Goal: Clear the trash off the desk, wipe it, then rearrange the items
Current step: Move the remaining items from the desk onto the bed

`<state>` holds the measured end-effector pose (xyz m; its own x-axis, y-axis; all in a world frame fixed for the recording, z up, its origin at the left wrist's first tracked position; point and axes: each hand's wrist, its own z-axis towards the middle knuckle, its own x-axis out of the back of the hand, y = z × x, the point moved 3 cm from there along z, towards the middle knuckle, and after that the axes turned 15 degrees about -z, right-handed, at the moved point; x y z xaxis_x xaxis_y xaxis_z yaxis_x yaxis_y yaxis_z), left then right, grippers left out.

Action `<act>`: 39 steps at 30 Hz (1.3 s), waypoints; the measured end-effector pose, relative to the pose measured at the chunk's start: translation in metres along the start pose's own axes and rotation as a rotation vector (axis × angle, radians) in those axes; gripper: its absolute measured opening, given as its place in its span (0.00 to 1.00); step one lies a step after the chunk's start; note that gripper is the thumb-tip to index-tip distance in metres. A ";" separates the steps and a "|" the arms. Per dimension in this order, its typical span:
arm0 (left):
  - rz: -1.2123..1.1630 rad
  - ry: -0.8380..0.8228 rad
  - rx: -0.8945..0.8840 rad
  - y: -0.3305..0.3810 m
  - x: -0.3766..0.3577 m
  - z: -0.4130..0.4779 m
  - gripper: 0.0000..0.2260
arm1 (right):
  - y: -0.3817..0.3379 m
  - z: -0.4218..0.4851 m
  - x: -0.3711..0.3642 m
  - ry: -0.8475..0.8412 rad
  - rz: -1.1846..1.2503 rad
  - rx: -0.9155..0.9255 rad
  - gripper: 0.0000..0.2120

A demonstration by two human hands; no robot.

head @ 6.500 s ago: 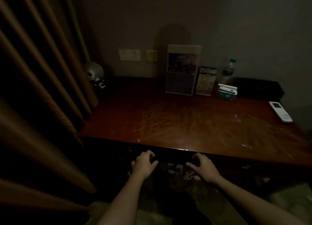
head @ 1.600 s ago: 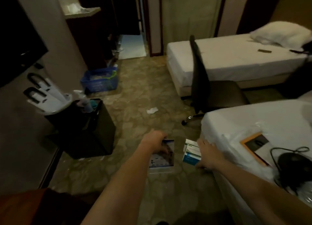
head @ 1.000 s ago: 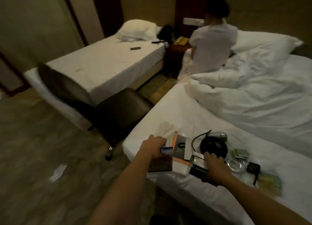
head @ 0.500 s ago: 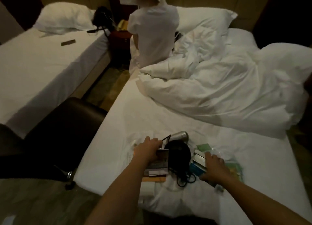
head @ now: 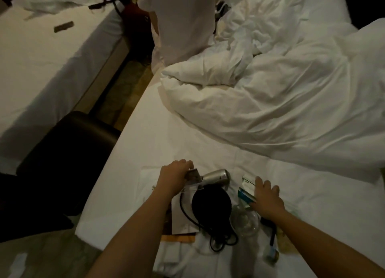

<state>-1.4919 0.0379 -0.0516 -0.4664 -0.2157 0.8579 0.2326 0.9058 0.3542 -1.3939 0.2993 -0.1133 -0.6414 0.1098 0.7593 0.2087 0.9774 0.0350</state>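
White sheets (head: 208, 148) are spread over the bed (head: 112, 186); a card (head: 192, 174) is pinched in the left hand (head: 174, 178), boxes (head: 246, 187) are touched by the flat right hand (head: 268, 199).

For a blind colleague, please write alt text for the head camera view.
A person's left hand holds a small card and the right hand rests on small boxes, beside a silver hair dryer on a white bed.
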 end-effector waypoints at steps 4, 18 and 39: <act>-0.095 0.032 -0.016 0.008 0.000 0.019 0.17 | -0.001 0.011 0.000 0.016 -0.007 0.001 0.40; -0.071 -0.092 -0.147 0.030 -0.014 0.021 0.16 | 0.001 -0.014 0.003 0.114 0.017 -0.013 0.27; 0.143 -0.331 -0.734 0.111 -0.042 -0.080 0.19 | -0.029 -0.223 -0.048 0.286 0.416 -0.516 0.28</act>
<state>-1.3783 0.1181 -0.0186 -0.5912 0.1072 0.7994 0.7551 0.4218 0.5019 -1.2048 0.2256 -0.0061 -0.2295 0.3335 0.9144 0.7611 0.6471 -0.0451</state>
